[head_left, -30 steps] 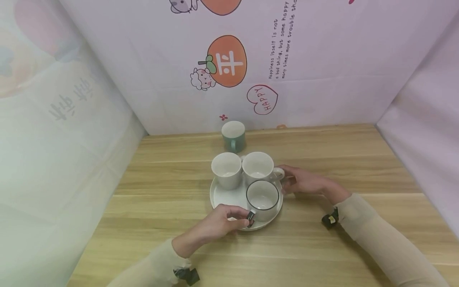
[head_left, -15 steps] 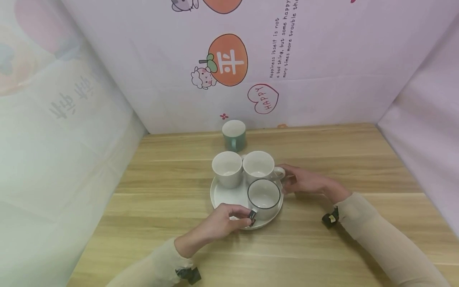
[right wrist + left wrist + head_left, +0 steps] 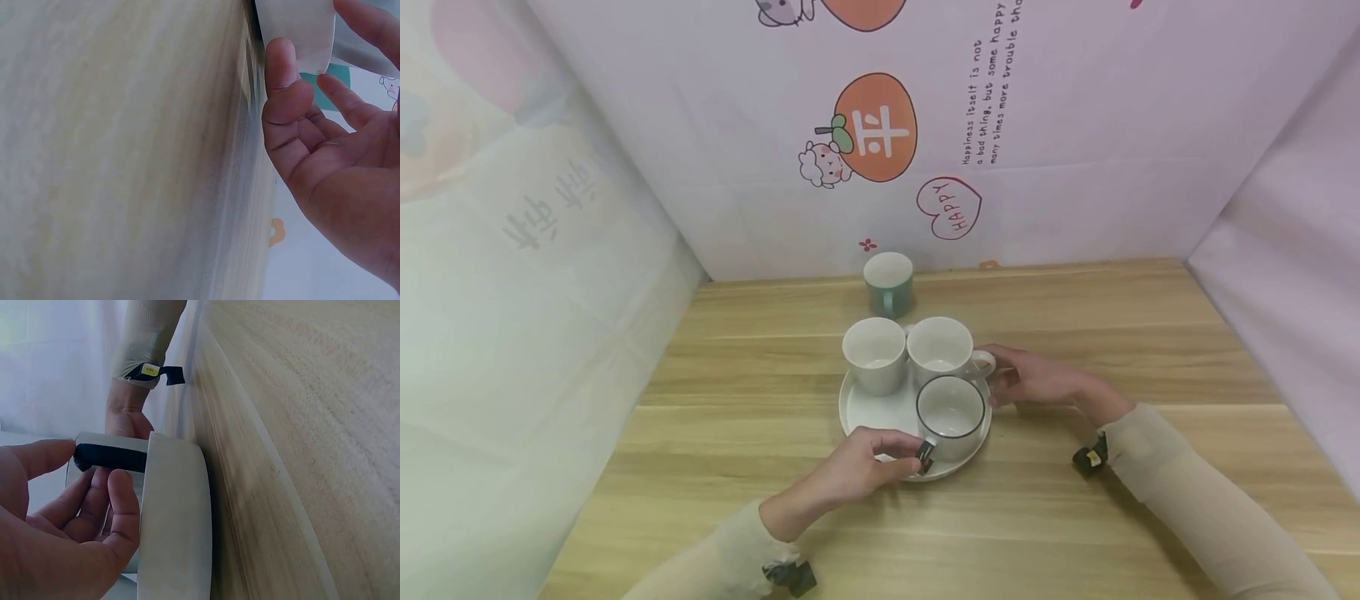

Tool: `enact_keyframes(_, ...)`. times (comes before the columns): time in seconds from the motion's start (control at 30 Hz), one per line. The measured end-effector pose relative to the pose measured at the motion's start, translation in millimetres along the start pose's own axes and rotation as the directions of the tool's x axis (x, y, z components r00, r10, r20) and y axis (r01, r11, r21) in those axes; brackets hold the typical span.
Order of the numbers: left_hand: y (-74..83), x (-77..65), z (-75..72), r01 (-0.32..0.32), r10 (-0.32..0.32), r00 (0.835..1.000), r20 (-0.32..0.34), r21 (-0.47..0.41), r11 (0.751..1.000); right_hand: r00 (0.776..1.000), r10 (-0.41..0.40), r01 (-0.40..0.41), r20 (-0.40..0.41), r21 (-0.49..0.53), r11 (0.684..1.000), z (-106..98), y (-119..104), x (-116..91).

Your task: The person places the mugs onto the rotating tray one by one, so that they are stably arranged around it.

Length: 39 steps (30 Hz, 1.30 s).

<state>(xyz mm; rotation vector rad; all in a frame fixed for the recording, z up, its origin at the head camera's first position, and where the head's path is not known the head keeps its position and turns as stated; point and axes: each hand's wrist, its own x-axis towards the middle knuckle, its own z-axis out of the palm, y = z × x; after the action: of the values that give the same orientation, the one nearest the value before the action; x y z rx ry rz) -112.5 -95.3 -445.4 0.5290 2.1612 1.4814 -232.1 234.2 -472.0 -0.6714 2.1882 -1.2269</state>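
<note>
A white mug with a dark rim (image 3: 951, 408) stands upright on a round white tray (image 3: 868, 412). My left hand (image 3: 861, 462) pinches its dark handle (image 3: 112, 456) between thumb and fingers, low over the tray's near edge. Two plain white mugs, a left one (image 3: 876, 354) and a right one (image 3: 938, 346), stand side by side at the back of the tray. My right hand (image 3: 1037, 379) is by the right one's handle, fingers loosely bent. In the right wrist view, its fingertips (image 3: 281, 56) lie right at the tray's wall, with nothing visibly gripped.
Behind the tray a green mug (image 3: 890, 287) stands on the wooden table (image 3: 737, 400) near the back wall. A printed white cloth (image 3: 1052, 208) hangs behind, with more white cloth (image 3: 580, 292) along both sides. A black strap (image 3: 1090, 457) sits on each wrist.
</note>
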Motion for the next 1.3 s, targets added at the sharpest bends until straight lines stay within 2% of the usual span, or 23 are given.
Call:
enact_keyframes(0.17,0.3,-2.5,-7.3,-0.003,0.006,0.999,-0.043,0.068,0.998,1.0,-0.01,0.01,-0.005,-0.01,1.0,0,2,0)
enact_keyframes(0.33,2.7,-6.0,-17.7,0.031,-0.024,0.997,-0.067,0.099,0.995,1.0,-0.008,0.008,-0.006,-0.014,1.0,0,3,1)
enact_keyframes(0.83,0.1,-14.5,-47.8,0.029,-0.019,0.995,-0.1,0.101,0.994,1.0,-0.022,0.021,-0.013,-0.01,1.0,0,5,-1)
enact_keyframes(1.13,-4.2,-16.8,-65.3,0.05,-0.042,0.992,-0.119,0.069,0.996,1.0,-0.022,0.022,-0.007,-0.024,0.999,1,5,0)
enact_keyframes(1.3,-8.7,-16.7,-76.1,0.093,-0.088,0.985,-0.146,0.028,0.995,0.999,-0.035,0.035,-0.004,-0.028,0.999,0,5,1)
